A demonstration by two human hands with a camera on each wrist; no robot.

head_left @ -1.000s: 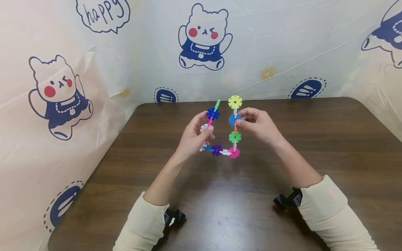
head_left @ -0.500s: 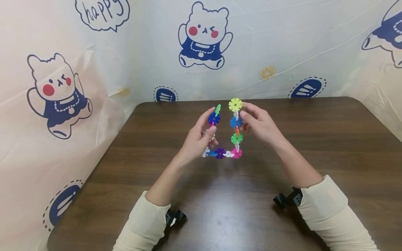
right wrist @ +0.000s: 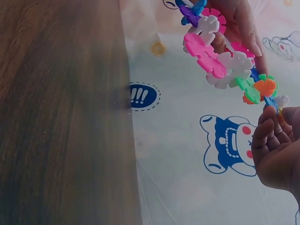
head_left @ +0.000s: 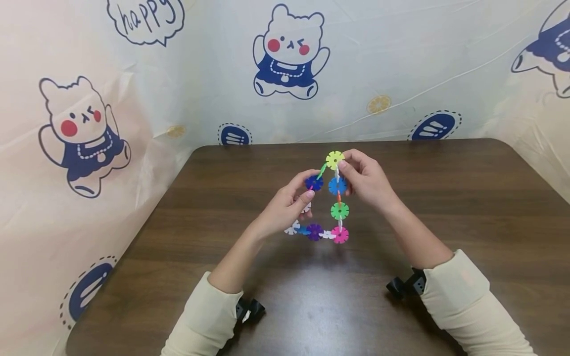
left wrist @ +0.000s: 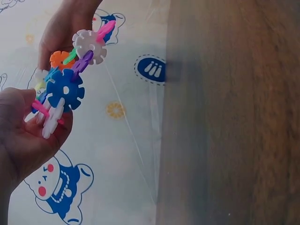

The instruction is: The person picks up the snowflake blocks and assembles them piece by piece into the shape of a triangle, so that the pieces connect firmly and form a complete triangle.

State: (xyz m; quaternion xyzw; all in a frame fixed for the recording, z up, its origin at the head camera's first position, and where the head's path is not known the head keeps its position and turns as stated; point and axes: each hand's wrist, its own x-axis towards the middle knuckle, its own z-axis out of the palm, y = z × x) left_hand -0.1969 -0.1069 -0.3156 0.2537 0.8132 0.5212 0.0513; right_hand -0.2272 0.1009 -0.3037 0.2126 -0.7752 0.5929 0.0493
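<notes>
Both hands hold up a chain of colourful notched plastic snowflake discs, bent into a loop. My left hand [head_left: 285, 202] grips its left side, thumb and fingers around the discs beneath the dark blue disc [head_left: 313, 183]. A green disc [head_left: 321, 171], seen edge-on, leans from there to the rim of the yellow disc [head_left: 335, 159] at the top. My right hand [head_left: 367, 178] pinches the chain right by that yellow disc. Below hang a lighter blue disc [head_left: 337, 186], a green one and a pink disc [head_left: 340, 235]. Left fingers hide part of the left side.
The brown wooden table [head_left: 427, 212] lies beneath the hands. Behind it and at both sides hangs a pale printed sheet [head_left: 191, 69] with cartoon bears. Dark wrist cameras sit at both cuffs.
My right hand has shifted its grip from the lighter blue disc up to the yellow one. My left hand has moved right and slightly down, bringing the green end disc to the yellow disc.
</notes>
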